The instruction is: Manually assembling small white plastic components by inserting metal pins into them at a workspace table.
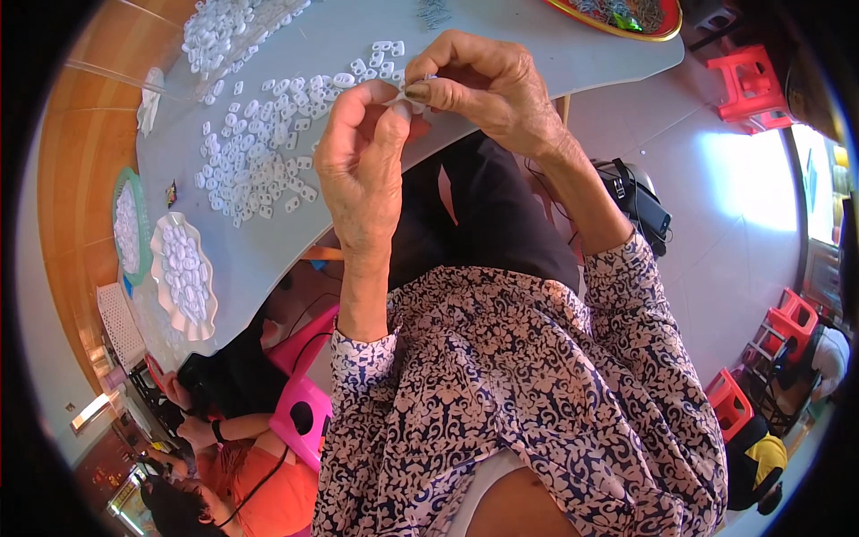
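Both my hands meet over the near edge of the grey table, pinching a small white plastic piece (407, 105) between them. My left hand (365, 161) has thumb and forefinger closed on its left side. My right hand (488, 94) grips the other side with thumb and bent forefinger; fingers cover most of the piece, so its exact shape is hidden. Many loose white plastic pieces with holes (259, 148) lie spread on the table, just beyond and left of my left hand.
On the grey table (537, 54) are a white wavy-edged dish (208, 295), a green basket (121, 259) of white pieces and a red tray (667, 31) of metal parts. A pink stool (309, 403) and a person in orange (268, 488) are at lower left. Red stools (752, 85) stand right.
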Demonstrator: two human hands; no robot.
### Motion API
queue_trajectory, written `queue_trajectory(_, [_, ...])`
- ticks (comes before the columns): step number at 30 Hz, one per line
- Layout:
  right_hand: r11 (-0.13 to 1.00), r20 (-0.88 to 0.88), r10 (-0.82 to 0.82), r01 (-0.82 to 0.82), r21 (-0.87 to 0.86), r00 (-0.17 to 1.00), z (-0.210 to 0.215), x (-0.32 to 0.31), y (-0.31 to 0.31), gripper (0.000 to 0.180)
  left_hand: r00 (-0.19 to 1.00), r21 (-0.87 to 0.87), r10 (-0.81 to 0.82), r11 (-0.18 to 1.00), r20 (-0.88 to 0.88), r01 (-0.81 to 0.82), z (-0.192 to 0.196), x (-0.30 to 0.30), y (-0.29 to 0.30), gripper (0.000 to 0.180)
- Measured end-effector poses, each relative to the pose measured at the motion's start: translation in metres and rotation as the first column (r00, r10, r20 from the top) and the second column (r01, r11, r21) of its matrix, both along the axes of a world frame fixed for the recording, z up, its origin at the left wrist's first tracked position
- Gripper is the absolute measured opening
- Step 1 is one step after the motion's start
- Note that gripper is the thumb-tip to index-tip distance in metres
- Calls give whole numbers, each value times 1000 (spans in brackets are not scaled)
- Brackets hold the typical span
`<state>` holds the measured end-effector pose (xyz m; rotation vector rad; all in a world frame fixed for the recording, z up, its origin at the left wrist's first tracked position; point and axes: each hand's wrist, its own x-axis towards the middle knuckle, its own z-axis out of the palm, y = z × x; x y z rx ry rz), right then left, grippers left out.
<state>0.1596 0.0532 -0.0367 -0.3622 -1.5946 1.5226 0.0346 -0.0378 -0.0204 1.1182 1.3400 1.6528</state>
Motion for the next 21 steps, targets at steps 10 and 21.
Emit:
queue_trajectory(10, [1000, 66, 0, 0, 5, 998, 0, 1, -4, 13, 998, -47, -13, 999, 59, 16, 1, -3, -1, 19])
queue_trajectory(21, [990, -66, -123, 127, 55, 990, -3, -4, -7, 7, 998, 37, 2, 999, 66, -4, 7, -7, -2, 16])
